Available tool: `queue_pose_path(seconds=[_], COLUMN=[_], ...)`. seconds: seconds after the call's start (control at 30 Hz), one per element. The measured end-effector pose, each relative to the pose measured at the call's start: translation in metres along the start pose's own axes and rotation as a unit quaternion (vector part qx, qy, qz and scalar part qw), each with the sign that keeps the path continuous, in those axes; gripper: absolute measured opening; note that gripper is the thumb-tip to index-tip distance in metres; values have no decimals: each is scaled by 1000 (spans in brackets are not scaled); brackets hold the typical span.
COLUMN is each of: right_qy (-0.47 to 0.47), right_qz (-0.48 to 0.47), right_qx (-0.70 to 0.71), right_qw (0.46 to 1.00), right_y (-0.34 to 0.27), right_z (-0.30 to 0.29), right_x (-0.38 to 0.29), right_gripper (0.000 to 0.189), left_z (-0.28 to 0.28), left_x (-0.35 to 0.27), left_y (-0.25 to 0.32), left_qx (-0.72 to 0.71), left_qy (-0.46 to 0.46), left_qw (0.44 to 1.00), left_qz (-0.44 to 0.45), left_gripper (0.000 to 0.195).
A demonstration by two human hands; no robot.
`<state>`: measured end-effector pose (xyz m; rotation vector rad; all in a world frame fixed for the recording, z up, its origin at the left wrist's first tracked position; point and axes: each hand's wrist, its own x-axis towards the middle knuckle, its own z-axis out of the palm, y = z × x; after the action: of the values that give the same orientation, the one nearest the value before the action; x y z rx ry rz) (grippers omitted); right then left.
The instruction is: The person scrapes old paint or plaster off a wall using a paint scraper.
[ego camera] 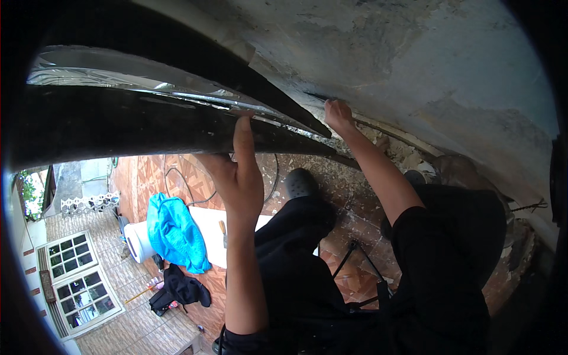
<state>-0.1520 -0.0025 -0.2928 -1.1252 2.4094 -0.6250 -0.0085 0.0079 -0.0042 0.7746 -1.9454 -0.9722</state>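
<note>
My left hand (239, 173) grips the lower dark frame bar (133, 124), its thumb over the near edge and its fingers hidden behind. A second dark bar (213, 55) runs above it, with a narrow gap between the two. Farther right, my right hand (339, 116) is closed around a thin dark tool (314, 95). That tool's narrow end lies close to the patchy grey plaster wall (421, 66); whether it touches cannot be told. Crumbled plaster (406, 151) lies along the wall's foot, below the right forearm.
Behind my left forearm are a white board (211, 226) with a wooden-handled scraper (222, 228) on it, a bright blue cloth (175, 230) and a white bucket (136, 242). A dark cable (179, 175) loops over the tiled floor. Black metal legs (346, 259) stand by my knees. Dark clothing (182, 286) lies farther off.
</note>
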Motion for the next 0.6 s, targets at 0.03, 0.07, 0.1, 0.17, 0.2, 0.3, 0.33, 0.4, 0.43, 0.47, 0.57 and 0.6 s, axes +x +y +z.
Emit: queue_pose_path(seconds=[0.03,0.07,0.1,0.17,0.2,0.3,0.33,0.4,0.43,0.47,0.57,0.6], right_qy=[-15,16,13,38,35,-159,-153,-57,-56,-81,-18,62], right_qz=[13,25,25,9,60,223,226,229,229,239,190,132], right_qx=[1,4,3,77,87,298,296,314,315,339,322,271], right_qw=[1000,1000,1000,996,994,915,915,920,919,906,927,951], right_y=[1,6,12,14,22,24,35,45,45,37,37,35], right_z=[1,9,17,25,30,9,15,26,26,12,22,24], right_x=[1,0,-5,-17,-21,-50,-55,-63,-66,-73,-71,-69], right_gripper=[17,19,19,22,29,37,37,45,45,44,42,40], left_z=[1,3,4,-2,-1,-4,-1,-3,-4,-1,0,1], left_x=[-1,-2,-2,-1,0,0,1,3,3,1,1,0], left_y=[-3,-5,-5,-1,-2,-8,-6,-5,-5,-8,6,5], left_qx=[1,-2,-9,-8,6,29,29,22,20,18,-3,-5], left_qy=[-8,-10,-20,-19,-15,-3,-3,-13,-21,-26,-12,-9], left_qw=[1000,1000,1000,1000,1000,1000,999,1000,1000,1000,1000,1000], left_qz=[6,4,-3,-4,5,11,13,9,4,0,-23,-20], left_gripper=[36,36,35,34,33,33,33,34,35,35,38,39])
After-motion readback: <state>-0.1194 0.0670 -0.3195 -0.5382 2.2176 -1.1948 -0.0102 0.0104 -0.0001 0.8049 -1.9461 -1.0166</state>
